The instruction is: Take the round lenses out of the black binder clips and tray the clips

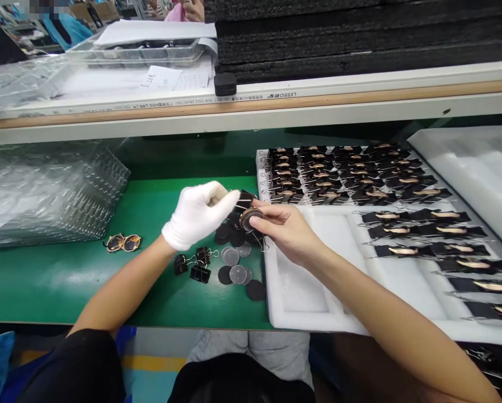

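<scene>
My left hand (202,212), in a white glove, is closed on a black binder clip (244,198) above the green table (158,305). Bare-skinned, my right hand (282,226) pinches a small round piece with a gold-coloured rim (251,218) right beside the clip. How clip and round piece touch is partly hidden by the fingers. Below my hands lie black discs (256,290) and clear discs (238,274). Several loose binder clips (200,272) rest left of the discs.
White foam trays (305,282) on the right hold rows of clipped black and gold pieces (402,230). Round gold-framed lenses (123,242) lie left, near stacked clear plastic trays (53,196). A shelf edge (150,120) crosses above, bearing black foam sheets (360,42).
</scene>
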A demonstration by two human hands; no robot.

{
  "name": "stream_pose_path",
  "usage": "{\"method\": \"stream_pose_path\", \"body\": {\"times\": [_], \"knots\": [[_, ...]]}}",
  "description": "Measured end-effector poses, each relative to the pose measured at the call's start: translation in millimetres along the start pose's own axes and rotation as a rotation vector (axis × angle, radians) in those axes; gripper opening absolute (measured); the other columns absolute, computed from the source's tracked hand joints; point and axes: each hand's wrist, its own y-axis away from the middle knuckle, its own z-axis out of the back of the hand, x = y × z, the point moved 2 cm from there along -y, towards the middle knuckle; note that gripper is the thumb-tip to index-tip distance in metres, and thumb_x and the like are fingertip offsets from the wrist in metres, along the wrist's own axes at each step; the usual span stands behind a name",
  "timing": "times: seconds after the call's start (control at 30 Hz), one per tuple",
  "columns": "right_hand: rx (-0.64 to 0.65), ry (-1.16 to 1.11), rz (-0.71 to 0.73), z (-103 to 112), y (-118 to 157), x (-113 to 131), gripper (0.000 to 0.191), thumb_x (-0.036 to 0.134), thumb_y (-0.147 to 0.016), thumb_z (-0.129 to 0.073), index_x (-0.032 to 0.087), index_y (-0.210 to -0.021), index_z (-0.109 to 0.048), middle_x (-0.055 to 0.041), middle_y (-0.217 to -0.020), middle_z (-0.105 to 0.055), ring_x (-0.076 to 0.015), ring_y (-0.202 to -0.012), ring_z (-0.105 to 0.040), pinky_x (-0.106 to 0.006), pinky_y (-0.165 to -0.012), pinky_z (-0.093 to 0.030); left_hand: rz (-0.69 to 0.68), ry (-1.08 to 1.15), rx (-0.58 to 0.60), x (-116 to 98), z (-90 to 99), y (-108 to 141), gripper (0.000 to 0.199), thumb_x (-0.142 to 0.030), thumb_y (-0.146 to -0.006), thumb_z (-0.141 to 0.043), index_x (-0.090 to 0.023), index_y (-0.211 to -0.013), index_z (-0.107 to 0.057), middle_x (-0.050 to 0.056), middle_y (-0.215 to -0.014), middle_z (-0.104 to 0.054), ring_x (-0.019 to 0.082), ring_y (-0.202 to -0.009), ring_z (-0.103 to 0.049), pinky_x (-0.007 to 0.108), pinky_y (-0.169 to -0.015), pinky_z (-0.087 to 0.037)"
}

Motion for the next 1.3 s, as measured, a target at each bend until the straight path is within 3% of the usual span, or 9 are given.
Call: {"method": "stream_pose_path", "body": {"times": [0.1,0.17,0.33,0.47,0.67,0.77,0.87,1.1,1.3], "knots": [[0.014,0.017,0.058,-4.7,3.3,0.6,0.020,0.043,-0.077,-0.090,0.026,-0.085,-0.085,-0.0061,-0.101,-0.080,-0.0227,-0.098,-0.072,-0.040,-0.093,-0.057,-0.172,0.098,0.151,-6.8,4.7,11.2,0.046,-0.041,-0.103,-0.039,-0.020,-0.068,-0.061,-0.001,-0.057,-0.059,0.011,-0.054,-0.054,0.026,-0.059,-0.039],[0.028,0.056,0.093,-4.4,3.8,3.6,0.018,0.041,-0.078,-0.089,0.026,-0.087,-0.086,-0.0057,-0.096,-0.080,-0.0230,-0.093,-0.072,-0.041,-0.091,-0.057,-0.217,0.020,0.178,-5.0,10.9,11.7,0.041,-0.047,-0.098,-0.043,-0.020,-0.074,-0.064,-0.002,-0.055,-0.058,0.013,-0.054,-0.054,0.027,-0.059,-0.038],[0.029,0.110,0.096,-0.1,3.0,5.3,0.015,0.039,-0.077,-0.090,0.027,-0.086,-0.087,-0.0051,-0.085,-0.078,-0.0245,-0.094,-0.071,-0.042,-0.092,-0.056,-0.076,-0.211,0.325,-2.7,14.1,6.8,0.046,-0.065,-0.078,-0.064,-0.022,-0.068,-0.053,-0.004,-0.054,-0.051,0.013,-0.049,-0.046,0.028,-0.054,-0.028],[0.020,0.111,0.063,1.7,3.4,0.2,0.019,0.043,-0.077,-0.089,0.027,-0.086,-0.086,-0.0056,-0.086,-0.077,-0.0253,-0.093,-0.071,-0.042,-0.088,-0.058,-0.115,-0.227,0.361,-10.8,7.4,9.0,0.052,-0.071,-0.077,-0.063,-0.023,-0.064,-0.046,-0.003,-0.055,-0.051,0.013,-0.049,-0.046,0.029,-0.054,-0.025],[-0.076,0.118,0.087,10.0,-0.1,5.0,0.024,0.048,-0.080,-0.088,0.026,-0.090,-0.083,-0.0052,-0.100,-0.078,-0.0216,-0.087,-0.072,-0.039,-0.083,-0.060,0.079,-0.069,0.352,-8.5,1.9,8.9,0.041,-0.054,-0.087,-0.060,-0.022,-0.065,-0.046,-0.004,-0.054,-0.052,0.010,-0.050,-0.045,0.026,-0.053,-0.031],[-0.094,0.199,0.105,20.3,-3.8,19.6,0.026,0.052,-0.089,-0.080,0.027,-0.097,-0.078,-0.0028,-0.094,-0.076,-0.0179,-0.076,-0.070,-0.034,-0.071,-0.059,0.140,0.022,0.405,-5.7,3.4,5.9,0.041,-0.053,-0.091,-0.057,-0.020,-0.067,-0.053,-0.005,-0.051,-0.052,0.010,-0.048,-0.046,0.025,-0.050,-0.032],[-0.036,0.357,0.065,32.5,-6.7,34.0,0.028,0.050,-0.086,-0.083,0.024,-0.096,-0.078,-0.0039,-0.091,-0.075,-0.0170,-0.071,-0.068,-0.031,-0.063,-0.056,0.234,0.179,0.490,-6.2,4.1,5.9,0.041,-0.054,-0.092,-0.057,-0.019,-0.071,-0.059,-0.006,-0.049,-0.055,0.010,-0.044,-0.051,0.023,-0.047,-0.037],[0.135,0.505,0.006,48.4,-7.5,39.0,0.028,0.036,-0.069,-0.096,0.022,-0.088,-0.083,-0.0052,-0.086,-0.078,-0.0224,-0.077,-0.071,-0.036,-0.068,-0.055,0.304,0.359,0.629,-15.1,-8.0,15.6,0.036,-0.050,-0.091,-0.061,-0.019,-0.072,-0.063,-0.005,-0.049,-0.061,0.010,-0.041,-0.057,0.021,-0.044,-0.041],[0.212,0.666,0.104,48.0,-7.1,37.2,0.021,0.044,-0.079,-0.087,0.025,-0.088,-0.084,-0.0034,-0.088,-0.080,-0.0216,-0.076,-0.069,-0.035,-0.065,-0.050,0.326,0.356,0.687,-15.4,-12.7,18.2,0.037,-0.051,-0.091,-0.061,-0.019,-0.072,-0.062,-0.005,-0.049,-0.060,0.009,-0.040,-0.054,0.020,-0.042,-0.039]]}}
